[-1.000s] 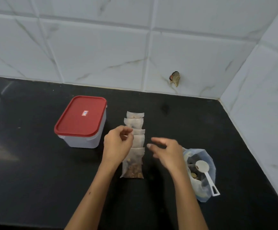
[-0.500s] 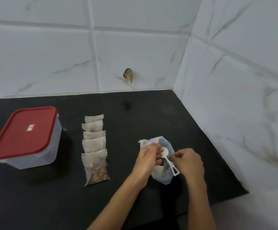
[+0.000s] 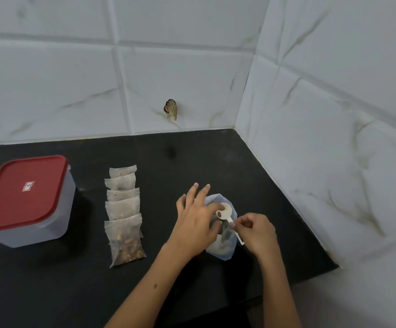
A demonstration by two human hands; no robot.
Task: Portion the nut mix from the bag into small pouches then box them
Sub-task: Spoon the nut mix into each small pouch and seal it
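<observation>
Pinching the white plastic scoop's (image 3: 226, 215) handle, the right hand (image 3: 257, 230) works over the clear nut-mix bag (image 3: 223, 247) on the black bench (image 3: 50, 280); the left hand's (image 3: 195, 223) released, spread fingers (image 3: 201, 192) rest on the bag.

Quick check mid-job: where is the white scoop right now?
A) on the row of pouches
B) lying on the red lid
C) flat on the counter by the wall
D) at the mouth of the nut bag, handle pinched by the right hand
D: the white scoop sits over the open nut bag, its handle pinched by the right hand.
</observation>
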